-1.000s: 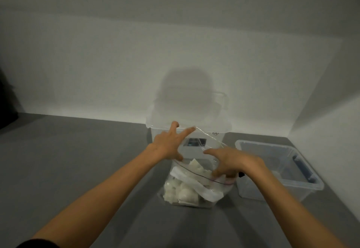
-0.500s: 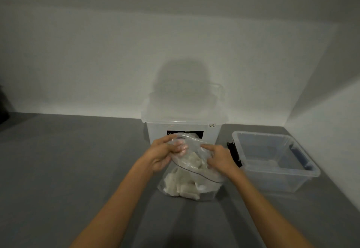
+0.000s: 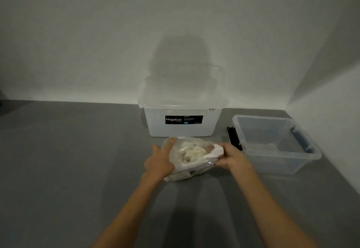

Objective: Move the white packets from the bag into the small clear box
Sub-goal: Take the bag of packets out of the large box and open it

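Observation:
A clear plastic bag point(image 3: 191, 167) lies on the grey floor, filled with several white packets point(image 3: 194, 153). My left hand point(image 3: 160, 160) holds the bag's left side, with fingertips showing through the plastic near the top. My right hand point(image 3: 230, 158) grips the bag's right edge, fingers curled on the plastic. The small clear box point(image 3: 276, 162) stands to the right of the bag, its top open, with nothing visible inside.
A larger translucent lidded box point(image 3: 182, 125) with a black Megabox label stands behind the bag against the white wall. A black clip point(image 3: 233, 137) sits on the small box's left end, a blue one point(image 3: 301, 138) on its right. A wall rises right of the small box.
The bag has come down from upright to lying lower on the floor. Both hands dropped with it and now hold its two sides further apart.

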Demonstrator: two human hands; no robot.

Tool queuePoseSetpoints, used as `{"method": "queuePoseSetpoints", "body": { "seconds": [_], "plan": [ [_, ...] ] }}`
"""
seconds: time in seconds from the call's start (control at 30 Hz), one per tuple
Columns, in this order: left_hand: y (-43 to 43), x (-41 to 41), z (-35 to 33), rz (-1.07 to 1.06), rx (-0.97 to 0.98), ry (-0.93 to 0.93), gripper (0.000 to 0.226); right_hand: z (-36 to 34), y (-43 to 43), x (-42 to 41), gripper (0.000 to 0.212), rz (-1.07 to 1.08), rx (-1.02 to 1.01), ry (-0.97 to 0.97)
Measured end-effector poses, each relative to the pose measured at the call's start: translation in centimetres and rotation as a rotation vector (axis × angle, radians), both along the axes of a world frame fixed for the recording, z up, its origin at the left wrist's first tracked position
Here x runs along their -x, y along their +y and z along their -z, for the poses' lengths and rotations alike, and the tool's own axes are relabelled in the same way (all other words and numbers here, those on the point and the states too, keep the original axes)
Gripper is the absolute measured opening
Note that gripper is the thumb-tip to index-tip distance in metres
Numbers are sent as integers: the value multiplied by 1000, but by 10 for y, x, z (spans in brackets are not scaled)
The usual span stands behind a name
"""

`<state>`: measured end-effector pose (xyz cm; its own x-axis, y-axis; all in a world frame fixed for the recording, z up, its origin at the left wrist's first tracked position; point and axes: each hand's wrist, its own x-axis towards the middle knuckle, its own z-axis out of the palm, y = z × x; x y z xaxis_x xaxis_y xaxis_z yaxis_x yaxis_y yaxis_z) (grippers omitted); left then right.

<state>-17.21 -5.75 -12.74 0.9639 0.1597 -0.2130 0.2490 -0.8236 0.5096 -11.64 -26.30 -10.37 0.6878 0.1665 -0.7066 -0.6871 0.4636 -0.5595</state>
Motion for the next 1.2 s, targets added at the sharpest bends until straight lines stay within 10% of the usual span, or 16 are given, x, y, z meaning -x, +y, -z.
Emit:
{"method": "queuePoseSetpoints", "body": {
  "seconds": [0.13, 0.3, 0.4, 0.53, 0.7, 0.83, 1.0, 1.2],
  "plan": [
    [-2, -1, 23, -71, 36, 6, 73, 10, -13, 7, 19, -107, -72, -29],
    [12, -16, 8, -601, 1367, 167, 17, 37, -23, 6, 33, -193, 311, -164],
    [11, -21, 3, -737, 1608, 225, 10, 40, -17, 11, 28, -174, 538, -347],
    [8, -12, 4, -607, 1288, 165, 14, 32, -12, 13, 23, -128, 693, -447],
    [12, 6, -9, -143, 82, -326, 44, 20, -7, 11, 30, -325, 931, -657],
    [5, 11, -10, 61, 61, -696, 24, 10, 1, 17, 45, -391, 1314, -993],
    [9, -1, -1, 101, -70, -220, 44, 10, 10, 15, 36, -708, 1652, -936],
    [11, -16, -7, 222, -4, 220, 117, 7, 16, -5, 92, -1029, 1343, -650]
  ]
}}
